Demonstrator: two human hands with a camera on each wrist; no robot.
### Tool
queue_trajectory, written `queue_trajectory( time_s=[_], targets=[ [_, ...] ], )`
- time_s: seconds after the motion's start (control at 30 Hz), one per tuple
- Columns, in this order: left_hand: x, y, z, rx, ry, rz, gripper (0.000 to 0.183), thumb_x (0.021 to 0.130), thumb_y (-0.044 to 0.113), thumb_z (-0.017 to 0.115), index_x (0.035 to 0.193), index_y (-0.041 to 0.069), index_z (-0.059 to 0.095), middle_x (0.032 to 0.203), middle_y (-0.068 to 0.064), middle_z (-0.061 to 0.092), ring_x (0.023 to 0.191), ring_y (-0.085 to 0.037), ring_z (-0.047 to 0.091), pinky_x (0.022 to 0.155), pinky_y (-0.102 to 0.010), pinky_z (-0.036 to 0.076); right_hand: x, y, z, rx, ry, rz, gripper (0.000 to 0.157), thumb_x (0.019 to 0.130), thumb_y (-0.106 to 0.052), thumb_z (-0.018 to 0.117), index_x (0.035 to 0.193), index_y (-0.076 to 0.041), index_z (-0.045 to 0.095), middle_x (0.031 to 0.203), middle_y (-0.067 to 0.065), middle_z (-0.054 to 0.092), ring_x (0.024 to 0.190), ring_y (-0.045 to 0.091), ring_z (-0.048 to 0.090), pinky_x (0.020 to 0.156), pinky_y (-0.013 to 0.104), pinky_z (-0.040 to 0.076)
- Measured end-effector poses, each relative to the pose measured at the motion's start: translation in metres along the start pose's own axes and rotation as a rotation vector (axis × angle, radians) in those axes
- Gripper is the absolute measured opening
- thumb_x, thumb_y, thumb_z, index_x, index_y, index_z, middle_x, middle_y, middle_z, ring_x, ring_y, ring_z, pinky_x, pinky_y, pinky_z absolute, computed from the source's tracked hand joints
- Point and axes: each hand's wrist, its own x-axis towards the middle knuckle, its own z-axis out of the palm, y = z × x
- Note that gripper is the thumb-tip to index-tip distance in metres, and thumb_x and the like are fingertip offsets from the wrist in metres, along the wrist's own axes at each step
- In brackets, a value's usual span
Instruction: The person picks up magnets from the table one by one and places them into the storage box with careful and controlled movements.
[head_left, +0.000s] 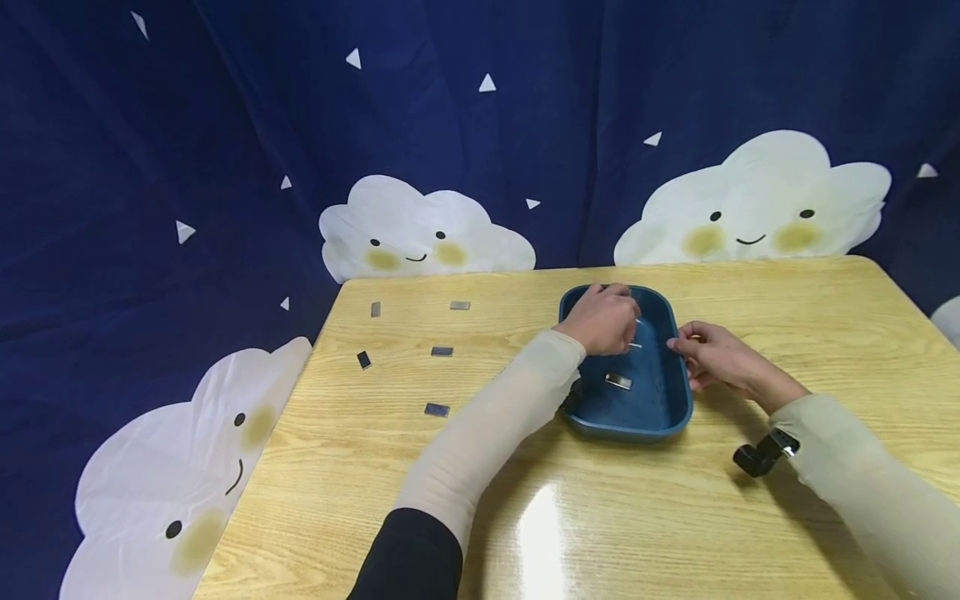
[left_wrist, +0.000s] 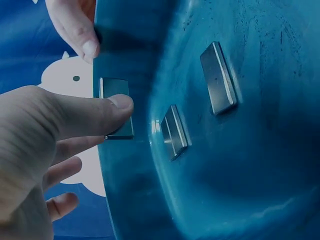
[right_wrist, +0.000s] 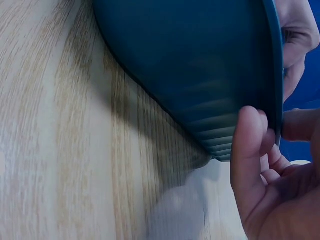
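Observation:
My left hand is inside a blue plastic tub, near its far end. Between thumb and fingers it pinches a small flat metal block, seen in the left wrist view against the tub's side. Two similar blocks lie on the tub floor, a larger-looking one and another near the wall. With thumb over the edge and fingers outside, my right hand grips the tub's right rim.
Several flat metal blocks lie spread on the wooden table left of the tub, among them a dark one and a bluish one. A dark blue cloth with white clouds hangs behind the table and down its left side.

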Motion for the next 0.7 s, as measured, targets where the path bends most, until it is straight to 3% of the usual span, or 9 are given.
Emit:
queue_trajectory(
  time_s=[0.17,0.4,0.7],
  targets=[
    [0.0013,0.0001,0.0028,-0.018,-0.015,-0.011,0.014,0.091,0.032,0.071,0.078,0.032,0.078,0.13,0.02,0.065,0.146,-0.009,0.034,0.107,-0.03,0.036,-0.0012,-0.0007,0.0004,0.017,0.007,-0.004,0.029,0.105,-0.026,0.045,0.112,0.002,0.04,0.074,-0.001,0.05,0.06,0.008,0.057,0.059,0.03,0.057],
    [0.002,0.0009,0.0057,-0.025,-0.055,-0.025,0.009,0.09,0.03,0.071,0.083,0.032,0.076,0.096,0.02,0.072,0.137,-0.01,0.043,0.095,-0.028,0.039,-0.0019,-0.0009,0.0008,0.038,0.006,0.0,0.029,0.105,-0.026,0.045,0.111,0.002,0.04,0.072,-0.002,0.05,0.06,0.007,0.057,0.059,0.03,0.057],
    [0.0038,0.0043,0.0068,-0.04,-0.085,-0.051,0.01,0.089,0.031,0.073,0.08,0.031,0.075,0.093,0.019,0.071,0.14,-0.01,0.039,0.097,-0.028,0.038,-0.003,-0.0013,0.0005,0.04,0.004,-0.004,0.029,0.105,-0.025,0.044,0.111,0.003,0.039,0.07,-0.001,0.049,0.059,0.007,0.056,0.058,0.03,0.057]
  ],
)
